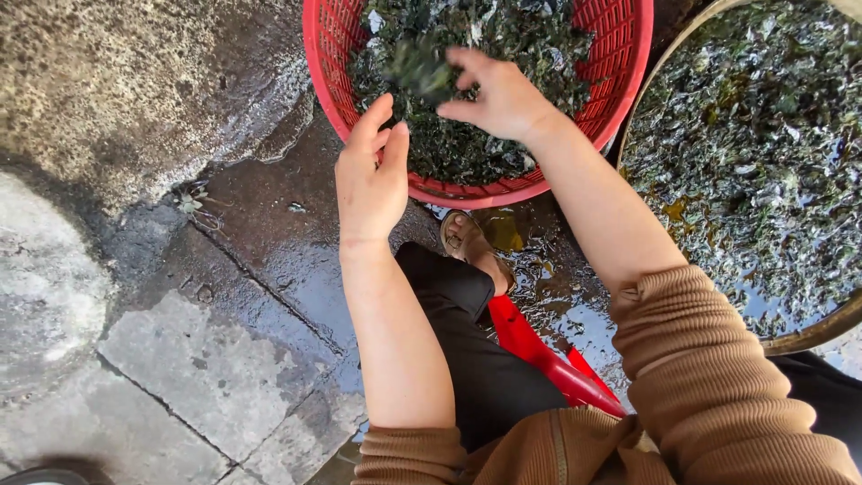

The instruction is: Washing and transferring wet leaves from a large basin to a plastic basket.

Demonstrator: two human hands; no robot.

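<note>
A red plastic basket (325, 67) stands at the top centre, filled with dark green wet leaves (503, 40). My right hand (498, 94) hovers over the basket with fingers spread, and a blurred clump of leaves (417, 67) hangs just left of its fingertips. My left hand (370, 175) is at the basket's near rim, fingers straight and together, holding nothing. Both brown sleeves are pushed up above the elbows.
A large round metal basin (813, 334) at the right holds water and more dark leaves (754, 144). The stone floor (224, 296) is wet and cracked. My sandalled foot (471, 242) rests below the basket, beside a red stool edge (548, 355).
</note>
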